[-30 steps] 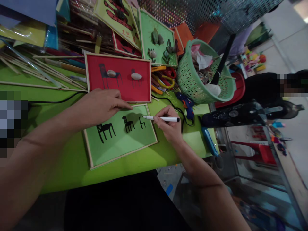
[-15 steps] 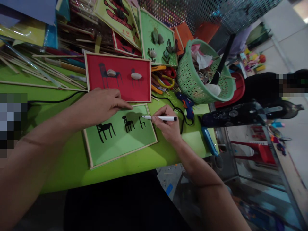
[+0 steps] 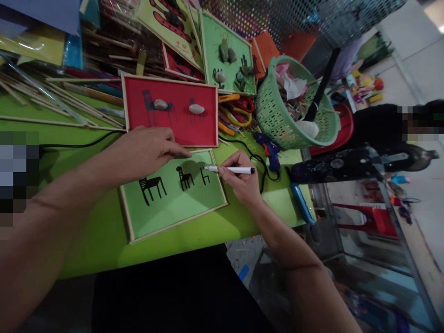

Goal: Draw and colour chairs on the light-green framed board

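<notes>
A green card [image 3: 180, 212] framed with thin sticks lies near the table's front edge. It bears two black chair drawings and a smaller, thin-lined one at the right. My right hand [image 3: 239, 178] grips a white marker [image 3: 236, 170] with a dark end, its tip at the top of the small drawing. My left hand [image 3: 152, 145] rests over the card's top edge, holding nothing, with a finger stretched toward the right. Behind it lies a red framed card [image 3: 176, 127] with two chairs and two pebbles.
Loose sticks [image 3: 52, 104] lie at the left. A green basket [image 3: 277, 115], scissors [image 3: 239, 118] and a glue gun [image 3: 272, 155] with a black cord stand or lie right of the cards. Further right are a blue object [image 3: 301, 203] and another person [image 3: 378, 125].
</notes>
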Demonstrator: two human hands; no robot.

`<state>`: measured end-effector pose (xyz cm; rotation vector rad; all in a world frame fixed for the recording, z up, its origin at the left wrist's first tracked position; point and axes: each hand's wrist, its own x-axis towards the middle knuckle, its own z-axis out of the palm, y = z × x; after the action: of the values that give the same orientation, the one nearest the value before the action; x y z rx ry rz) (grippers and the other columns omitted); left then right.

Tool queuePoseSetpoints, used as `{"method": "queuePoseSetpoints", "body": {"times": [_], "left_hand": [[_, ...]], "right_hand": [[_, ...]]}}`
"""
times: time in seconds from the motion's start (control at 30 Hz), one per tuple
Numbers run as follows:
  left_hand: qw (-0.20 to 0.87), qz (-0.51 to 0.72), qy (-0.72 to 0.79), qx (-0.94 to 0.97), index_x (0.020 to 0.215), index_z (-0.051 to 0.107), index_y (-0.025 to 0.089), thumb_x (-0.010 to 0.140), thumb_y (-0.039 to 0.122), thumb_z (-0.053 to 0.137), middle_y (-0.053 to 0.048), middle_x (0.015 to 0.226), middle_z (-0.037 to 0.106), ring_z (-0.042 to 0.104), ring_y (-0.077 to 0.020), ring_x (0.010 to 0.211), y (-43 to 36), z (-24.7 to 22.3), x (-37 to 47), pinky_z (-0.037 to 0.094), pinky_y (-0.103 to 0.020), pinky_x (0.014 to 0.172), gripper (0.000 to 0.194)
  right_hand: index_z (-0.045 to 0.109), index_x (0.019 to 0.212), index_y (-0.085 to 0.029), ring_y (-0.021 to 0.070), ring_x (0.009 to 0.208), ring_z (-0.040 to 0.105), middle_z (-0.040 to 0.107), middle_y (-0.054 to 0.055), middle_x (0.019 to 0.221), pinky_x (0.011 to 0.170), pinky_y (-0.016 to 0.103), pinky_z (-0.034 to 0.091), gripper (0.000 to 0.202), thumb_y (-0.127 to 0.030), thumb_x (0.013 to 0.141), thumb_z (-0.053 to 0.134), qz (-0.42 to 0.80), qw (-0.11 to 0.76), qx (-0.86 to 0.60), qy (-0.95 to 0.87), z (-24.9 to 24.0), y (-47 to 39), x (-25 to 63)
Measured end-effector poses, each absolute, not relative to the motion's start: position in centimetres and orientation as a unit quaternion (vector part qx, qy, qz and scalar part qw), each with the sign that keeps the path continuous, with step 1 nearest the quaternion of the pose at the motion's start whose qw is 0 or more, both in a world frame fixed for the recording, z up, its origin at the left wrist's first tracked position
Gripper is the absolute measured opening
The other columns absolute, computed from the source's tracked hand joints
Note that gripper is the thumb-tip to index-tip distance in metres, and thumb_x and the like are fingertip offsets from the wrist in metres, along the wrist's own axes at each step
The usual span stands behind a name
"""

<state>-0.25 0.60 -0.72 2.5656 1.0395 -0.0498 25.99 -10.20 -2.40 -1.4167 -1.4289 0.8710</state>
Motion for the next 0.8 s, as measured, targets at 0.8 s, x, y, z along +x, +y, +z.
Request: {"method": "queuePoseSetpoints", "body": {"times": [0.8], "left_hand": [[0.199, -0.006, 0.364, 0.91, 0.136, 0.081, 0.037, 0.106, 0.024, 0.044, -0.009, 0.109, 0.069, 0.066, -0.0278, 0.101, 0.59, -0.62, -0.4, 0.045, -0.037, 0.088, 0.05]], "right_hand": [[0.063, 0.08, -0.025, 0.0135, 0.064, 0.05, 0.061, -0.005, 0.071, 0.062, 0.032, 0.041, 0.02, -0.034, 0.087, 0.08, 0.357, 0.435, -0.586, -0.583, -2.22, -10.1, 26.15]]}}
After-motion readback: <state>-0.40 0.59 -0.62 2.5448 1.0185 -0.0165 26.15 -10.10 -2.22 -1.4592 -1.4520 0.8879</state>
